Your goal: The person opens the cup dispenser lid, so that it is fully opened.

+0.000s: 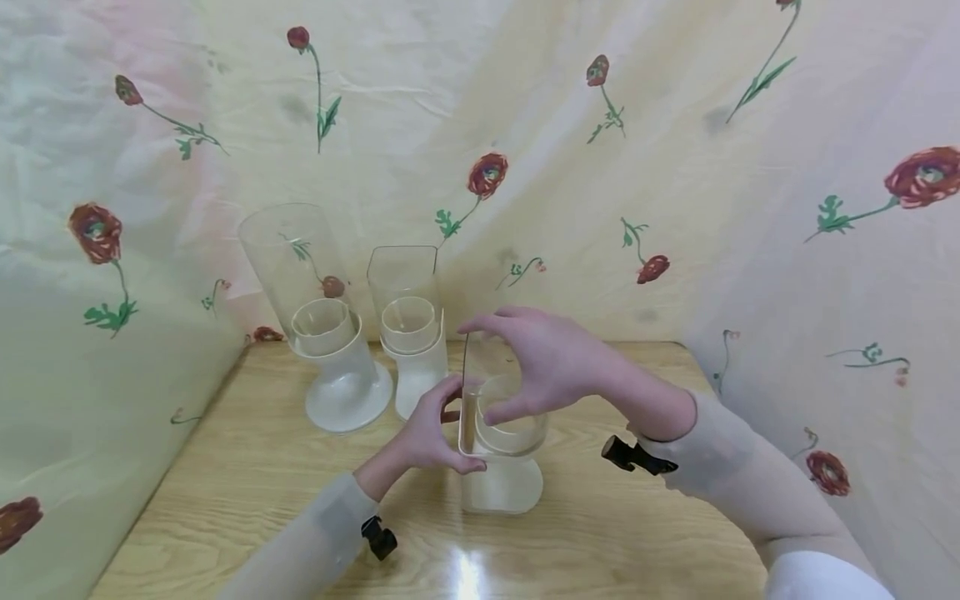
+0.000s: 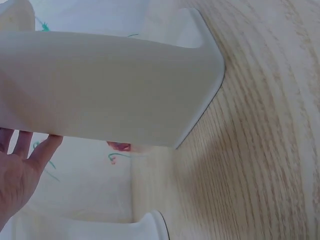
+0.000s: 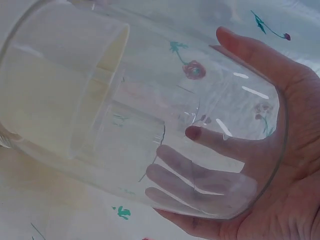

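Note:
A white pedestal stand (image 1: 508, 490) carries a clear shade (image 3: 150, 172) around its pale inner cup (image 3: 60, 95). Low at the shade's left side, my left hand (image 1: 429, 427) holds the stand near the collar, thumb in front. In the left wrist view, fingertips of that hand (image 2: 22, 172) touch the edge of the white stand (image 2: 110, 90). My right hand (image 1: 562, 362) grips the clear shade near its upper rim, thumb and fingers spread around it. Through the clear wall, several fingers of the right hand (image 3: 295, 150) show in the right wrist view.
Two similar white holders stand at the back left: one with a round base (image 1: 348, 400) and a tall clear shade (image 1: 262, 250), another (image 1: 412, 375) with an angular clear shade (image 1: 401, 271). Flower-printed cloth (image 1: 555, 167) hangs behind the wooden table (image 1: 615, 533) and at both sides.

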Tool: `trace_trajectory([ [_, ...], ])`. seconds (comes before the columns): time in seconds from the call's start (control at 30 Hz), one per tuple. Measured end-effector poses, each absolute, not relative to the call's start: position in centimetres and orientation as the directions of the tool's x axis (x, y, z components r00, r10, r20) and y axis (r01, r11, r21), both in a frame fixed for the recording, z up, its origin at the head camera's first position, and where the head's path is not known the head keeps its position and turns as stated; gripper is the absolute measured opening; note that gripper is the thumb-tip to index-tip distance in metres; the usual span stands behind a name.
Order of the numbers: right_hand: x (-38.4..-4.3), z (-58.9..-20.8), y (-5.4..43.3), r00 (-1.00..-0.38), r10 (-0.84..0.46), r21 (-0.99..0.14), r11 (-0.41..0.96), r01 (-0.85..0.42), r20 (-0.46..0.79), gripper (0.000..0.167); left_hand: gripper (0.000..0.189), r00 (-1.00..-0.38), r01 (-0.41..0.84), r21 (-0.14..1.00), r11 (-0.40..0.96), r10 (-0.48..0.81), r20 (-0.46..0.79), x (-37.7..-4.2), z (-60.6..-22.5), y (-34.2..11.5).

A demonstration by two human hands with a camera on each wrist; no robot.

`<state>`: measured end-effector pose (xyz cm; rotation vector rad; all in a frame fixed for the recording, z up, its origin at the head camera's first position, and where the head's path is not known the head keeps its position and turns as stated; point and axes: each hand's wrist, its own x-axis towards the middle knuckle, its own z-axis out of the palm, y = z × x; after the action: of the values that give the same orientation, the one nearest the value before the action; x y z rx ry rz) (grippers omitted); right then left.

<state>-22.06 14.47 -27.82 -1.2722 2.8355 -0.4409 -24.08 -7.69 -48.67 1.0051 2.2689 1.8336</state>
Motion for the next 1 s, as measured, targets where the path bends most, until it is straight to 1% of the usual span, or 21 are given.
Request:
trace_trajectory([
  [0.27,-22.7,-27.2,14.4,-0.622,-0.777,-0.252,0.586,-0.77,0.093,0.089,0.097,-0.777,0.454,0.888,0.067,0.518,0.358,-24.0,-48.6,-7.6],
  [0.43,-23.2,-26.9,14.2,-0.612,-0.787,-0.259,0.578,-0.774,0.072,0.087,0.096,-0.776,0.465,0.883,0.063,0.509,0.373,-24.0,-48.7,-7.7],
  [0.53,-23.1,-26.8,14.0,-0.622,-0.781,-0.257,0.59,-0.765,0.058,0.087,0.097,-0.773,0.477,0.877,0.058,0.502,0.387,-24.0,-48.8,-7.8],
  [0.77,-22.2,-26.7,13.9,-0.68,-0.733,-0.24,0.657,-0.715,0.018,0.092,0.095,-0.781,0.46,0.886,0.059,0.501,0.372,-23.8,-48.8,-7.7],
  [0.87,-21.9,-26.7,13.8,-0.685,-0.728,-0.217,0.667,-0.713,0.013,0.093,0.093,-0.782,0.463,0.884,0.063,0.499,0.374,-23.9,-48.9,-7.7],
  [1.0,-21.9,-26.8,13.8,-0.68,-0.733,-0.207,0.663,-0.72,0.017,0.092,0.1,-0.77,0.482,0.874,0.067,0.509,0.385,-23.9,-49.0,-7.9],
])
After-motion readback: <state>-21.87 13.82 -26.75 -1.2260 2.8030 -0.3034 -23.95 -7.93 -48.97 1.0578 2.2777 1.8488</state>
